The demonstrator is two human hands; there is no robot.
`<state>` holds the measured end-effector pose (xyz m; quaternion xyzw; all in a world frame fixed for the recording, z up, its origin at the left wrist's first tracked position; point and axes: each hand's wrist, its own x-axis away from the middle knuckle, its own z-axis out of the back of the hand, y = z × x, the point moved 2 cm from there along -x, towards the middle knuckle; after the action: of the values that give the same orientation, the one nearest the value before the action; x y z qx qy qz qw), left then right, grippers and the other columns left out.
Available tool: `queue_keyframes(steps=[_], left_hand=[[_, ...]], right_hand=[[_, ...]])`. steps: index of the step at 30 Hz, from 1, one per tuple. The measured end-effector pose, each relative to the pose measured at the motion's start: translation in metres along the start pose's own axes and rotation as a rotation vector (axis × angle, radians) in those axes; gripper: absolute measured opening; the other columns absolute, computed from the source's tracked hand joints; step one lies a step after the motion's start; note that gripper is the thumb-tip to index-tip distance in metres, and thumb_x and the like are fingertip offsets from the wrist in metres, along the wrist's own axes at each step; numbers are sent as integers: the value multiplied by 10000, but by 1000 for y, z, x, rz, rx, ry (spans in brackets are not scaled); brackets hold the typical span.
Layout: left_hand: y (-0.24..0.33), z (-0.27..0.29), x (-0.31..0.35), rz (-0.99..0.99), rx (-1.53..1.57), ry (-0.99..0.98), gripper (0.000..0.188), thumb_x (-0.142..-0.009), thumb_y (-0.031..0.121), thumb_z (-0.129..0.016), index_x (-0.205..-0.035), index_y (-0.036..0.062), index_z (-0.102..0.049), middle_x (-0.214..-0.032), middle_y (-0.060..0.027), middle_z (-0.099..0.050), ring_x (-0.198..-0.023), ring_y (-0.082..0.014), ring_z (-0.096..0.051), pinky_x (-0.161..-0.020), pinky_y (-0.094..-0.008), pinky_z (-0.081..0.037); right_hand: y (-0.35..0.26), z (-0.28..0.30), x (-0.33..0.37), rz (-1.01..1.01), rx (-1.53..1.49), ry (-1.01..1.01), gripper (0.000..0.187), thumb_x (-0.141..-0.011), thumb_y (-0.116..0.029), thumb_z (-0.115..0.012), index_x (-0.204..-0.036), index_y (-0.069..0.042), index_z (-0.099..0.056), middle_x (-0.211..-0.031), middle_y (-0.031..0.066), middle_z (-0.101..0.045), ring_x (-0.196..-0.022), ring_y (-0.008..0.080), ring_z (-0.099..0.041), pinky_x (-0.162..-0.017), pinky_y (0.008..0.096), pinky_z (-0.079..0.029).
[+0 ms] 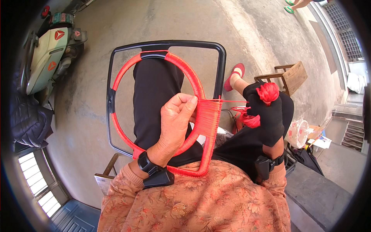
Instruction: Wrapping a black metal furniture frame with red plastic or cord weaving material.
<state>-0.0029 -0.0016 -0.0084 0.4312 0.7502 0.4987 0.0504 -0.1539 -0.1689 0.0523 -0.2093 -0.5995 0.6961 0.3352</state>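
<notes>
A black metal frame [225, 69], a rounded rectangle, rests over my lap. Inside it sits a ring [123, 74] wound mostly with red cord, black metal showing at its top and left. Between ring and frame on the right, tight red strands [208, 120] form a flat panel. My left hand [173, 121] is bare and closed, thumb and forefinger pinching the wrapped ring beside that panel. My right hand [266, 112], in a black glove, is closed around a bundle of red cord [267, 93], with loops showing above and beside it. A taut strand [234, 101] runs from the panel toward this hand.
A scooter [48, 58] stands at the far left, a dark padded jacket [33, 121] below it. A small wooden stool [294, 77] is beyond my right hand. Nearer lie a clear plastic bag [296, 133] and papers [320, 142]. Another person's feet in green sandals [289, 8] show at the top right.
</notes>
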Motion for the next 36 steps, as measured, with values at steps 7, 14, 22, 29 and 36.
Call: queue_keyframes(steps=[7, 14, 22, 29, 36], left_hand=[[0, -1, 0, -6, -2, -35, 119, -947, 146, -596, -931, 30, -577, -823, -68, -687, -670, -102, -649, -580, -225, -510], [-1, -2, -2, 14, 27, -37, 82, -932, 94, -607, -942, 28, -560, -820, -68, -682, -698, -93, -650, -613, -224, -520], [-6, -10, -3, 66, 27, -55, 104, -916, 36, -612, -972, 12, -528, -830, -71, -675, -735, -91, -644, -624, -220, -520], [-14, -8, -9, 45, -155, -77, 147, -909, 43, -628, -994, -11, -521, -815, -59, -665, -723, -61, -612, -609, -204, -495], [-15, -10, -12, 114, -9, -102, 155, -952, 159, -588, -915, 8, -597, -818, -37, -666, -683, -56, -605, -626, -211, -492]], right_hand=[[-9, 10, 23, 36, -99, -47, 129, -807, -47, -696, -913, -14, -629, -775, -7, -616, -696, 71, -576, -643, 241, -466], [-13, 13, 26, 47, -153, -57, 117, -821, -39, -665, -920, -19, -608, -777, -7, -596, -708, 74, -571, -662, 237, -461], [-10, -12, 12, -11, -264, -156, 105, -836, -30, -630, -929, -23, -584, -781, -7, -573, -721, 77, -564, -684, 233, -456], [-11, -39, 8, -35, -194, -144, 109, -841, -20, -610, -941, -29, -569, -781, -12, -551, -734, 76, -553, -697, 229, -447], [37, 0, -9, -227, -598, 33, 36, -871, -71, -585, -890, -53, -560, -713, -9, -522, -632, 73, -506, -571, 234, -397]])
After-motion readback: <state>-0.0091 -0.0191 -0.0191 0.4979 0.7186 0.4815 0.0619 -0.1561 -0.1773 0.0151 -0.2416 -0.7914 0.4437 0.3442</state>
